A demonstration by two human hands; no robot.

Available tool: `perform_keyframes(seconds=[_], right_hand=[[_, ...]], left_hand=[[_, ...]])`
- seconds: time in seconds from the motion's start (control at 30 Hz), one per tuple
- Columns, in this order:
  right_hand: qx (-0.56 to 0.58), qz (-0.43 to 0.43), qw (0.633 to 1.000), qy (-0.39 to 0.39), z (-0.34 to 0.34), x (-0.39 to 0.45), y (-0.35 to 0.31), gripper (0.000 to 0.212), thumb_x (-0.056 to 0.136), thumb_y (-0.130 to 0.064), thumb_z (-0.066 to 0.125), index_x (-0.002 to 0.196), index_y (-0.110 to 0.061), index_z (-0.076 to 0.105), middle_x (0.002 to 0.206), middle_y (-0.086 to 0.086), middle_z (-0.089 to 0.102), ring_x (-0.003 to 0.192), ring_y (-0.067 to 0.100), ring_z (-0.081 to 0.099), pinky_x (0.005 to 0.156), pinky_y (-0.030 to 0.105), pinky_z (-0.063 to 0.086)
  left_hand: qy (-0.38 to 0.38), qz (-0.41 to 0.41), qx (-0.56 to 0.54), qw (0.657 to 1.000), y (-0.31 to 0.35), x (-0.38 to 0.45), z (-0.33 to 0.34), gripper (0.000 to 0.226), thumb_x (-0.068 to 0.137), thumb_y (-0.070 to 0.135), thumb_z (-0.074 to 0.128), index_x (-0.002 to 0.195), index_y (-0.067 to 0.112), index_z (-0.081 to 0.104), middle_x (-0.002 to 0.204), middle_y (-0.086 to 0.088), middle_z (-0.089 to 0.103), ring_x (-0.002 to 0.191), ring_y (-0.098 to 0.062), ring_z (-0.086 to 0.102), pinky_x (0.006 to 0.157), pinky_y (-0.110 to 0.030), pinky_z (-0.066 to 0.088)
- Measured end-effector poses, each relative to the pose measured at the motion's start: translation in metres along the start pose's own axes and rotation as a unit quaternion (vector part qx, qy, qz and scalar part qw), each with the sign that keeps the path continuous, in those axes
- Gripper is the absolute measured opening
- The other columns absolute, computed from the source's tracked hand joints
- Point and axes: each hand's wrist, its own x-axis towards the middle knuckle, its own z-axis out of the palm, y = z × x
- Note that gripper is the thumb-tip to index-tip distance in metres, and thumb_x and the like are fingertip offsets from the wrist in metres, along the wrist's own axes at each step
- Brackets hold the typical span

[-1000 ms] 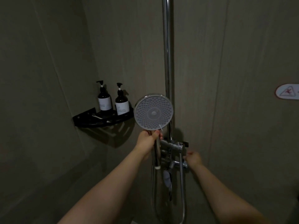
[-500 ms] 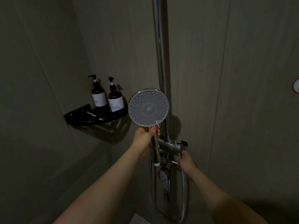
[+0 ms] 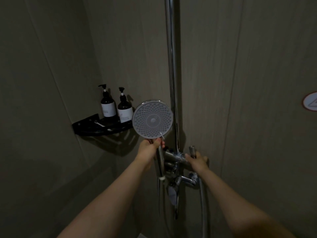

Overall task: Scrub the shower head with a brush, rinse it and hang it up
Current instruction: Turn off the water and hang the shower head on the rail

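The round shower head (image 3: 152, 119) faces me, its grey nozzle plate upright, just left of the chrome riser pipe (image 3: 172, 69). My left hand (image 3: 151, 148) is shut on its chrome handle right under the disc. My right hand (image 3: 197, 162) grips the lever at the right end of the chrome mixer valve (image 3: 173, 156). The hose (image 3: 203, 203) hangs in a loop below the valve. A small white brush (image 3: 99, 124) lies on the black corner shelf (image 3: 89, 128).
Two dark pump bottles (image 3: 108, 104) with white labels stand on the corner shelf, close behind the shower head's left edge. A spout (image 3: 186, 180) sticks out below the valve. A round warning sticker (image 3: 311, 103) is on the right wall. The room is dim.
My right hand has gone from below the valve up to its right-hand lever. The shower head stays in my left hand, almost in the same place.
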Motion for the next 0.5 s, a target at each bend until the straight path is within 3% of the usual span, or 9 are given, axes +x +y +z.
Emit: perform_keyframes(seconds=[0.07, 0.17, 0.23, 0.3, 0.4, 0.5], right_hand=[[-0.009, -0.012, 1.0, 0.024, -0.005, 0.001, -0.006, 0.041, 0.094, -0.024, 0.052, 0.126, 0.0, 0.049, 0.136, 0.024, 0.029, 0.117, 0.034, 0.046, 0.101, 0.03, 0.035], [-0.005, -0.048, 0.998, 0.035, -0.01, -0.002, -0.018, 0.034, 0.095, -0.017, 0.049, 0.121, 0.004, 0.044, 0.13, 0.021, 0.038, 0.102, 0.025, 0.045, 0.091, 0.03, 0.039], [-0.018, -0.09, 0.996, -0.011, -0.013, -0.008, -0.027, 0.018, 0.095, -0.016, 0.048, 0.109, -0.005, 0.042, 0.111, 0.016, 0.048, 0.089, 0.019, 0.046, 0.077, 0.027, 0.042], [-0.074, -0.139, 0.983, -0.089, -0.017, -0.017, -0.041, 0.004, 0.096, -0.019, 0.046, 0.097, -0.017, 0.044, 0.088, 0.003, 0.053, 0.077, 0.013, 0.05, 0.074, 0.028, 0.041], [-0.188, -0.196, 0.947, -0.171, -0.018, -0.036, -0.073, 0.014, 0.095, -0.031, 0.047, 0.086, -0.021, 0.052, 0.081, -0.002, 0.055, 0.073, 0.012, 0.052, 0.069, 0.025, 0.04], [-0.279, -0.182, 0.918, -0.217, -0.013, -0.055, -0.102, 0.039, 0.098, -0.041, 0.035, 0.117, -0.008, 0.047, 0.105, 0.011, 0.056, 0.09, 0.016, 0.051, 0.08, 0.028, 0.038]], left_hand=[[0.002, 0.004, 0.001, 1.0, 0.002, -0.001, 0.0, 0.022, 0.095, 0.004, 0.045, 0.078, 0.011, 0.058, 0.074, -0.004, 0.058, 0.072, -0.015, 0.056, 0.076, -0.026, 0.048], [0.016, 0.008, 0.011, 1.0, 0.008, -0.001, -0.002, 0.021, 0.095, 0.006, 0.046, 0.079, 0.012, 0.058, 0.074, -0.004, 0.059, 0.07, -0.013, 0.056, 0.063, -0.018, 0.051], [0.021, 0.013, 0.014, 1.0, 0.013, 0.0, -0.005, 0.02, 0.094, 0.006, 0.046, 0.079, 0.012, 0.058, 0.074, -0.004, 0.059, 0.071, -0.015, 0.057, 0.07, -0.024, 0.051], [0.024, 0.021, 0.002, 0.999, 0.023, 0.001, -0.009, 0.02, 0.094, 0.006, 0.046, 0.079, 0.012, 0.059, 0.074, -0.005, 0.058, 0.072, -0.017, 0.057, 0.08, -0.032, 0.048], [0.037, 0.045, -0.027, 0.998, 0.042, 0.002, -0.018, 0.019, 0.094, 0.005, 0.046, 0.08, 0.011, 0.058, 0.074, -0.006, 0.057, 0.072, -0.017, 0.055, 0.081, -0.032, 0.046], [0.073, 0.058, -0.073, 0.993, 0.059, -0.002, -0.031, 0.02, 0.095, 0.004, 0.045, 0.079, 0.01, 0.057, 0.073, -0.006, 0.055, 0.07, -0.017, 0.053, 0.075, -0.027, 0.048]])
